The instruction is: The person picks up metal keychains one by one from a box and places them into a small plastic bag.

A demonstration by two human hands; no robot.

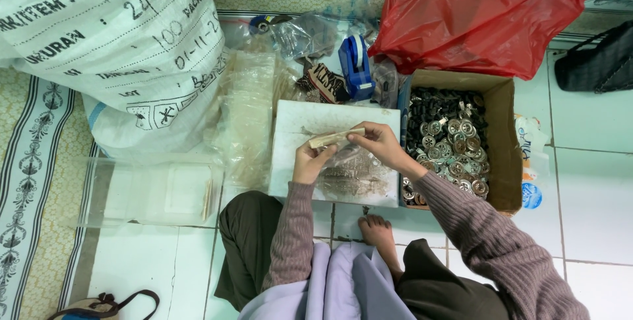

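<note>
Your left hand (308,162) and right hand (382,145) pinch a folded clear bag (336,138) over the white tray (290,122); a loosened grip could spill its contents.

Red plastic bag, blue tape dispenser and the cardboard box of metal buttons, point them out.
red plastic bag (488,17), head view, middle of its crinkled top.
blue tape dispenser (357,66), head view, its body.
cardboard box (500,142), head view, right wall.

White sack (112,50) cut by top edge; black bag (597,63) cut by right edge.
</note>
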